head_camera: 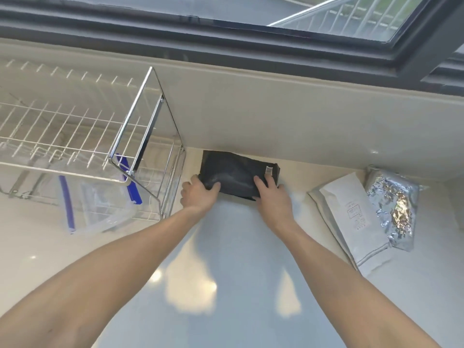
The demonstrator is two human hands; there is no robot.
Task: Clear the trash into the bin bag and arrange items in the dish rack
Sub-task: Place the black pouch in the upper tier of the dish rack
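Note:
A folded black bin bag [236, 172] lies on the pale counter against the back wall. My left hand [198, 195] grips its left end, thumb on top. At its right front corner my right hand [272, 197] holds it, fingers resting on the top. A two-tier chrome wire dish rack [140, 126] stands to the left. In its lower tier sits a clear plastic container with blue clips [100, 204]. Trash lies at the right: a white paper packet [356, 217] and a crumpled silver foil wrapper [394, 207].
The glossy counter [226, 285] stretches toward me between my arms. Behind it rises a low cream wall [276, 109] under a dark-framed window [251, 38].

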